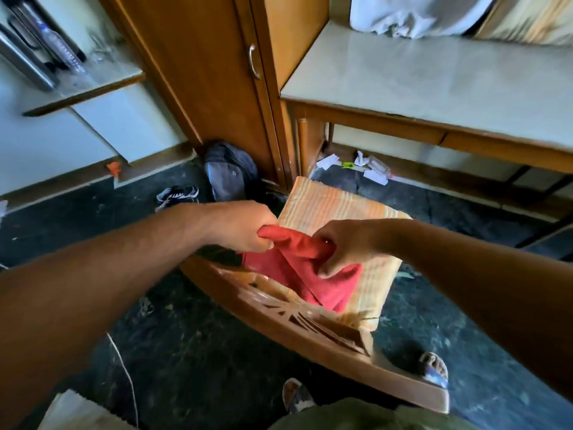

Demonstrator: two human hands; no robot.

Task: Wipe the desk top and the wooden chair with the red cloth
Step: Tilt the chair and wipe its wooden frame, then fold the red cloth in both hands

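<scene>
Both my hands hold the red cloth (325,283) over the wooden chair (279,318) in the middle of the view. My left hand (245,226) grips the cloth's upper left edge in a fist. My right hand (347,246) pinches a fold of it just to the right. The rest of the cloth hangs down onto a striped yellow cushion (328,206) that lies on the chair seat. The chair's carved wooden back faces me. The pale desk top (434,79) stretches across the upper right, beyond the chair.
A tall wooden cupboard (210,72) stands left of the desk. A grey backpack (229,175) and a shoe (178,193) lie at its foot. Paper scraps (369,169) litter the floor under the desk. White fabric (412,13) rests at the desk's back. My sandalled feet (434,367) show below.
</scene>
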